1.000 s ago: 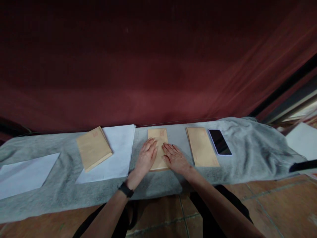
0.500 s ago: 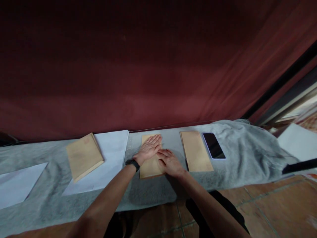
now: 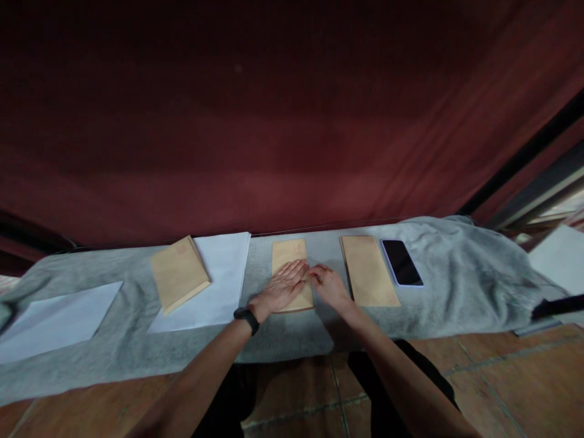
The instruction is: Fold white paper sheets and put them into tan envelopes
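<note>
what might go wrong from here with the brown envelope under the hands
The left hand lies flat on the middle brown envelope while the right hand has its fingers bent at the right edge; opposing pressure might crease or skew the paper.
The phone lies close beside the right-hand brown paper, so moving that paper could nudge it.
The tilted brown envelope overlaps the white sheets; sliding them might drag it along.

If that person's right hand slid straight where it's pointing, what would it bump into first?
The right hand would probably bump into the left hand, which lies flat across a tan rectangular paper envelope. They look very close; whether they already touch is unclear.
</note>
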`<state>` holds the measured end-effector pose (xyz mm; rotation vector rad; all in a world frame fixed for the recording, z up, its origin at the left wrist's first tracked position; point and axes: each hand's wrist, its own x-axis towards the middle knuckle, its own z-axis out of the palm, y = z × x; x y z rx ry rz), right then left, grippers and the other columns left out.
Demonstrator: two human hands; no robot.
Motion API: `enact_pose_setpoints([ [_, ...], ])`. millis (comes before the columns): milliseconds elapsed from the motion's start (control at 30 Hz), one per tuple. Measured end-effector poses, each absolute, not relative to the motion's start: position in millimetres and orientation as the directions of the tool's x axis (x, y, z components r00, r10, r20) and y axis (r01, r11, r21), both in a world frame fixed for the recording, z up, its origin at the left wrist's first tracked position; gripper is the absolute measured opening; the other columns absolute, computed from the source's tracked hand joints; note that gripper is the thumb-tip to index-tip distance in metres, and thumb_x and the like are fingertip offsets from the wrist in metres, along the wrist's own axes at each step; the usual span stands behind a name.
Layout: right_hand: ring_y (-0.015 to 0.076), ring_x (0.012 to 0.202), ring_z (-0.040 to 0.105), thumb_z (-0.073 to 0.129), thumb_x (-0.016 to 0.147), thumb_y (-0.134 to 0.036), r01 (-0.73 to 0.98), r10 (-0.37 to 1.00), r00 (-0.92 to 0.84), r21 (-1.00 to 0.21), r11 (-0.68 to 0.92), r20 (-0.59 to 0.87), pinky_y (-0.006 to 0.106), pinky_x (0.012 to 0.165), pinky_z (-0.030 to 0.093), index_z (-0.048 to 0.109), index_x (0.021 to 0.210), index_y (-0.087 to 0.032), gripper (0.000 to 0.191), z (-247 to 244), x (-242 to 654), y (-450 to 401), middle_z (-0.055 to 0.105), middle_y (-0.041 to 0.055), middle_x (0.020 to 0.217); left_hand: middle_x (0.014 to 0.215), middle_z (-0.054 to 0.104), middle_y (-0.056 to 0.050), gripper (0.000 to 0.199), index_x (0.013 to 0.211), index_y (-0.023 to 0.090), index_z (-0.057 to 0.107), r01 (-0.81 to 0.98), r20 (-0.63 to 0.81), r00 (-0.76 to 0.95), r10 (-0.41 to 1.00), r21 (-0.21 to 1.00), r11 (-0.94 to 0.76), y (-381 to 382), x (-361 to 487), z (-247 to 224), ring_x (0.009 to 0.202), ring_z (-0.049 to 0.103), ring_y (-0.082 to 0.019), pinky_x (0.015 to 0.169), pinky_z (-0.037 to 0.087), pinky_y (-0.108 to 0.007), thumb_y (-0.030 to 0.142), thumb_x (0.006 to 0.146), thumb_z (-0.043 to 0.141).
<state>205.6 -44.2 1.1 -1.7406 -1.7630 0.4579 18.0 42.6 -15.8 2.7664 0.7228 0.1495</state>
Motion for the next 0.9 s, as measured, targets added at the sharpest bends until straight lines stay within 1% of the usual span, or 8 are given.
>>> enact_pose_setpoints([
  [100,0.0189,0.108,0.069,0.046,0.097,-0.016,0.759,0.973,0.042,-0.641,0.117,0.228,0.031,0.1,0.051,0.075,0.111,-0.022,0.033,-2,207,-44,0.075,0.0069,0.116,0.167,0.03,-0.009,0.059,0.159,0.017,0.032,0.47,0.007,0.87,0.493,0.291,-0.834,26,11,-16,0.156,0.022,-0.018,0.128,0.013,-0.038,0.045,0.107,0.027],
  [167,0.0187,0.12,0.065,0.044,0.1,-0.021,0.761,0.968,-0.011,-0.626,0.17,0.249,0.034,0.108,0.047,0.073,0.118,-0.021,0.035,-6,206,-43,0.072,0.0073,0.128,0.167,0.03,-0.01,0.058,0.159,0.018,0.034,0.471,-0.017,0.872,0.488,0.297,-0.831,13,5,-14,0.156,0.022,-0.018,0.128,0.014,-0.038,0.045,0.108,0.027],
  [267,0.0185,0.137,0.054,0.039,0.104,-0.028,0.809,0.965,-0.119,-0.541,0.231,0.234,0.04,0.12,0.037,0.067,0.132,-0.022,0.04,-13,202,-43,0.062,0.007,0.145,0.166,0.031,-0.012,0.061,0.158,0.016,0.035,0.468,-0.044,0.877,0.479,0.315,-0.826,-7,-5,-10,0.156,0.023,-0.02,0.128,0.017,-0.04,0.049,0.107,0.031],
  [367,0.0196,0.146,0.044,0.035,0.107,-0.032,0.859,0.966,-0.172,-0.451,0.242,0.192,0.044,0.124,0.03,0.057,0.144,-0.02,0.045,-19,199,-44,0.05,0.0072,0.156,0.165,0.032,-0.014,0.067,0.158,0.016,0.036,0.448,-0.017,0.883,0.469,0.323,-0.833,-25,-13,-6,0.155,0.025,-0.023,0.128,0.02,-0.043,0.053,0.103,0.043],
  [533,0.0214,0.15,0.037,0.033,0.107,-0.036,0.888,0.965,-0.17,-0.393,0.238,0.2,0.047,0.126,0.027,0.048,0.152,-0.022,0.049,-25,197,-47,0.04,0.0072,0.162,0.16,0.044,-0.009,0.052,0.154,0.024,0.043,0.428,0.102,0.865,0.491,0.359,-0.829,-36,-18,-5,0.149,0.039,-0.021,0.125,0.031,-0.044,0.034,0.103,0.047],
  [633,0.0232,0.151,0.036,0.032,0.107,-0.037,0.904,0.968,-0.151,-0.367,0.216,0.199,0.049,0.126,0.025,0.043,0.155,-0.023,0.051,-29,197,-47,0.038,0.0064,0.163,0.155,0.051,-0.007,0.047,0.149,0.026,0.049,0.407,0.164,0.854,0.494,0.382,-0.83,-35,-16,-4,0.144,0.046,-0.021,0.122,0.037,-0.044,0.026,0.102,0.048],
  [767,0.0256,0.15,0.037,0.033,0.107,-0.037,0.925,0.976,-0.103,-0.341,0.165,0.193,0.051,0.125,0.025,0.042,0.156,-0.024,0.051,-29,197,-39,0.04,0.0077,0.162,0.149,0.058,-0.007,0.041,0.141,0.024,0.057,0.376,0.179,0.863,0.472,0.398,-0.837,-34,-14,2,0.139,0.053,-0.02,0.12,0.039,-0.042,0.022,0.101,0.049],
  [900,0.0255,0.15,0.037,0.034,0.107,-0.038,0.948,0.982,-0.041,-0.303,0.097,0.186,0.05,0.124,0.024,0.043,0.155,-0.021,0.052,-25,192,-15,0.042,0.0089,0.161,0.144,0.062,-0.007,0.037,0.136,0.025,0.061,0.357,0.209,0.856,0.473,0.422,-0.833,-34,-16,3,0.136,0.056,-0.021,0.119,0.042,-0.042,0.022,0.101,0.049],
])
